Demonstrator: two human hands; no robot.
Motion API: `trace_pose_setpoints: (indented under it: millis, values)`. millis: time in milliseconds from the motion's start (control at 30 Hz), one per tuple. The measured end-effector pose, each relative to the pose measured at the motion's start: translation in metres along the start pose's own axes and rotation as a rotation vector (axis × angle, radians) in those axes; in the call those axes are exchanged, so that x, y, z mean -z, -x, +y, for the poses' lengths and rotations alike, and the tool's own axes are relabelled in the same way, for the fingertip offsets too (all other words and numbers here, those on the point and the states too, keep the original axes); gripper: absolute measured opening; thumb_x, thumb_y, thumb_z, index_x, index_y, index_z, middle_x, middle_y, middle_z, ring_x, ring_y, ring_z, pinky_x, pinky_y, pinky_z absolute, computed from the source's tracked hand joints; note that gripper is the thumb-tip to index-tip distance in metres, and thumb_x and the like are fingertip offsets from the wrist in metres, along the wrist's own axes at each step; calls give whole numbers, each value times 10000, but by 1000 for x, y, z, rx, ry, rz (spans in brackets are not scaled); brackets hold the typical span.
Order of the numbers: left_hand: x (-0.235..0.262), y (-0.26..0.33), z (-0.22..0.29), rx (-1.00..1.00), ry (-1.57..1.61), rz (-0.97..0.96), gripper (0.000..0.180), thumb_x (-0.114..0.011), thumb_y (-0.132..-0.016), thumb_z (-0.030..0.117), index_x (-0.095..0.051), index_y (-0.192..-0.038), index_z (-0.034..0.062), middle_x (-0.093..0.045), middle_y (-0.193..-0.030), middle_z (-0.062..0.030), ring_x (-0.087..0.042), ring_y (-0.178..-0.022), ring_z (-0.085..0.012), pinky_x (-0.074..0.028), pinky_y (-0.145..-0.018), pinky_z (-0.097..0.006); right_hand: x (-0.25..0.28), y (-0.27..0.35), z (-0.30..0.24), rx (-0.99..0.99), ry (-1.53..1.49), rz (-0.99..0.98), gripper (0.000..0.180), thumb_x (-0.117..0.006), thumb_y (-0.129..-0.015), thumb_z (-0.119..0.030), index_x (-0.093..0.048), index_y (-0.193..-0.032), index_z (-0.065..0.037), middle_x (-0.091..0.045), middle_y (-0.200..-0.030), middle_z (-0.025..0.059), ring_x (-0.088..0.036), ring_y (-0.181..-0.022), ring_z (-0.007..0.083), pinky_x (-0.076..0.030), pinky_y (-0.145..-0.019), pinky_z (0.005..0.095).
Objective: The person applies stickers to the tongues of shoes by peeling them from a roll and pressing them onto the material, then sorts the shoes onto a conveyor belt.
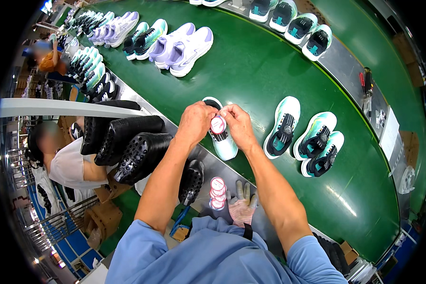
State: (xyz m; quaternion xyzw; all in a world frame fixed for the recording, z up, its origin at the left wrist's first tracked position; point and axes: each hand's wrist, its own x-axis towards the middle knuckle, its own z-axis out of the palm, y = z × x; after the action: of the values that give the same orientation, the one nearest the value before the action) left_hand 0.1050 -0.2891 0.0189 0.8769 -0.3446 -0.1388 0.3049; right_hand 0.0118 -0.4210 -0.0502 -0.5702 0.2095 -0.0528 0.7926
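My left hand (195, 124) and my right hand (239, 125) meet over a white and teal sneaker (224, 146) lying on the green conveyor belt (251, 71). Between their fingertips they pinch a small round tag (217, 124), white with a red rim, held just above the shoe's laces. Both forearms reach up from the lower edge. Near my body, a small stack of the same round tags (217, 193) lies on the grey belt edge, beside a worn work glove (243, 208).
Three teal sneakers (307, 137) lie to the right on the belt, with lilac and white pairs (182, 47) further up. Black shoe lasts (128, 142) hang on a rack at left. A seated person (71, 163) works below left, another person (47, 57) far left.
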Motion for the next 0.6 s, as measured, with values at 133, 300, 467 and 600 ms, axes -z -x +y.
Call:
trace_pose_setpoints:
  millis: [133,300,467,600]
  values:
    - [-2,1,2,22,-4,-31,154,-700,-865,26,-774,-1000,13,-672,-846,-189,-655,-822,-365,-518,-746,-433,0,-1,1,0,72,-3,146,-605,-1023,-127,-654,-1021,10,-689,-905,43,-626,-826,108,-523,-752,285]
    - [-4,-1,-1,58,43,3,150,-699,-865,13,-770,-997,0,-678,-844,-185,-672,-762,-337,-535,-702,-410,0,-5,-1,6,71,-21,127,-607,-1010,-101,-660,-1010,15,-696,-901,51,-630,-822,109,-528,-753,284]
    - [-2,2,-6,121,128,15,139,-718,-852,17,-775,-980,10,-695,-839,-175,-683,-729,-315,-543,-673,-400,-7,-6,-1,-65,-35,-22,120,-610,-1006,-93,-660,-1008,17,-697,-894,46,-632,-816,109,-531,-745,288]
    - [1,1,-5,-11,-1,20,137,-735,-841,23,-776,-971,16,-710,-848,-171,-690,-756,-316,-544,-687,-396,-4,-10,-3,-31,28,-58,114,-617,-995,-89,-661,-1009,15,-701,-888,53,-634,-813,116,-531,-744,296]
